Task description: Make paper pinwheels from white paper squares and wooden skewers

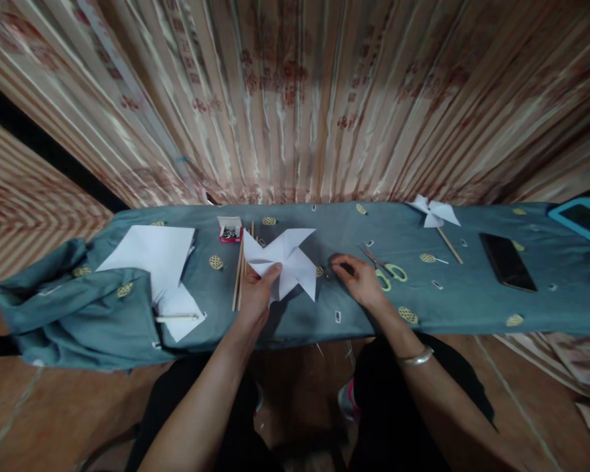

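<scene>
While my left hand (256,288) grips the pinwheel (295,265) at the centre of the frame, thumb on top and fingers hidden beneath, my right hand (362,280) sits just right of it, thumb and fingertips pinched together; I cannot tell whether anything is between them. Too hard a press could crease the crisp, pointed vanes, and a lifted thumb could let the folds spring loose.

Toward the lower left, the cloth (285,330), soft and rumpled, overlaps some smooth white paper (172,249); a tug on one could drag the other. A shiny speck (328,276), too small for me to make out, lies near the right fingertips, where a careless sweep could lose it.

Beside that hand are the scissors (397,271), thin metal blades and rounded green loops, which a jerk of the wrist could catch. Left of centre, the slim wooden sticks (236,282) look round enough to roll if nudged. Past them stands an open box (235,240) of metallic bits (230,232); one vane comes close, so I judge a knock could spill them. Farthest off, at the top, hangs the curtain (295,131), pleated and satiny.
</scene>
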A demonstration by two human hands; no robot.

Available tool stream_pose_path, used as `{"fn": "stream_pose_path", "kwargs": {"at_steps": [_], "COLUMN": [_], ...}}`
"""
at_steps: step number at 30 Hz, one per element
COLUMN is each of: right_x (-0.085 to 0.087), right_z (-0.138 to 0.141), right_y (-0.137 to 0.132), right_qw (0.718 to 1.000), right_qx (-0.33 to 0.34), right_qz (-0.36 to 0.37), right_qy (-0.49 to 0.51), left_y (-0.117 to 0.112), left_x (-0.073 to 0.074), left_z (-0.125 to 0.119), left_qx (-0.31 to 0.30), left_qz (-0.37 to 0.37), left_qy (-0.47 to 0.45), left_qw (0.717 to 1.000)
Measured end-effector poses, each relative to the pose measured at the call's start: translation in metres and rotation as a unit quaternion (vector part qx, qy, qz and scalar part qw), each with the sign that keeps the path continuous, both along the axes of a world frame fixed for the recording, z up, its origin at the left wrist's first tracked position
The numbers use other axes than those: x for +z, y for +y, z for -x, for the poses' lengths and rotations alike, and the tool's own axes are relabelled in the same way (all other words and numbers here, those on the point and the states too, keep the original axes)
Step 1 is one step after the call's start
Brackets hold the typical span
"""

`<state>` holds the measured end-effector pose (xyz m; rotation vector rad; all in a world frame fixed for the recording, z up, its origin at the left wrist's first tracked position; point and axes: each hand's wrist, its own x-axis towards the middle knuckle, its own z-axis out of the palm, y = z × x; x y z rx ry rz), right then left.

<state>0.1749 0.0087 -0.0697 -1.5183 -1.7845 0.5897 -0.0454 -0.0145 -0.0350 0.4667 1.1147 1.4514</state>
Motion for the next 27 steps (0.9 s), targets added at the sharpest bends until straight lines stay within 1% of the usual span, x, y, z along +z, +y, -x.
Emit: {"fn": "stream_pose_path", "kwargs": {"at_steps": [2, 5, 7, 10, 13, 15, 16, 18, 19, 21, 23, 24, 25, 27], "right_x": [0.002, 0.007, 0.01, 0.013, 0.015, 0.015, 0.015, 0.016, 0.016, 0.02, 0.026, 0.029, 0.033, 0.04], "right_z": [-0.004, -0.004, -0.002, 0.004, 0.009, 0.008, 0.006, -0.002, -0.007, -0.015, -0.016, -0.013, -0.009, 0.004], "right_y": [-0.005, -0.012, -0.014, -0.014, -0.015, -0.014, -0.013, -0.01, -0.008, -0.003, -0.003, -0.004, -0.006, -0.013], "right_qw": [1.0, 0.999, 0.994, 0.975, 0.953, 0.95, 0.954, 0.971, 0.982, 0.997, 0.994, 0.988, 0.982, 0.977], "right_qx": [0.0, 0.044, 0.084, 0.138, 0.157, 0.155, 0.149, 0.117, 0.092, 0.033, -0.004, -0.007, -0.002, 0.012], "right_qz": [0.008, -0.005, -0.029, -0.057, -0.069, -0.074, -0.075, -0.075, -0.073, -0.061, -0.04, -0.028, -0.016, 0.005], "right_qy": [0.006, -0.023, -0.069, -0.168, -0.25, -0.261, -0.251, -0.195, -0.15, -0.03, 0.099, 0.15, 0.186, 0.212], "left_y": [0.006, 0.013, 0.017, 0.02, 0.023, 0.025, 0.027, 0.029, 0.029, 0.029, 0.026, 0.025, 0.023, 0.019], "left_x": [-0.001, -0.001, 0.001, 0.003, 0.001, -0.003, -0.004, -0.007, -0.008, -0.008, -0.007, -0.006, -0.005, -0.003], "left_z": [-0.003, -0.01, -0.017, -0.027, -0.033, -0.035, -0.035, -0.034, -0.034, -0.034, -0.036, -0.038, -0.04, -0.043], "left_qx": [0.003, -0.003, -0.01, -0.014, -0.017, -0.019, -0.018, -0.014, -0.012, -0.013, -0.023, -0.029, -0.036, -0.046], "left_qz": [0.0, 0.007, 0.004, 0.001, 0.005, 0.007, 0.007, 0.008, 0.008, 0.006, -0.005, -0.012, -0.019, -0.032], "left_qy": [0.008, 0.026, 0.041, 0.054, 0.063, 0.071, 0.074, 0.08, 0.083, 0.09, 0.103, 0.11, 0.118, 0.134], "left_qw": [1.0, 1.0, 0.999, 0.998, 0.998, 0.997, 0.997, 0.997, 0.996, 0.996, 0.994, 0.993, 0.992, 0.989]}}
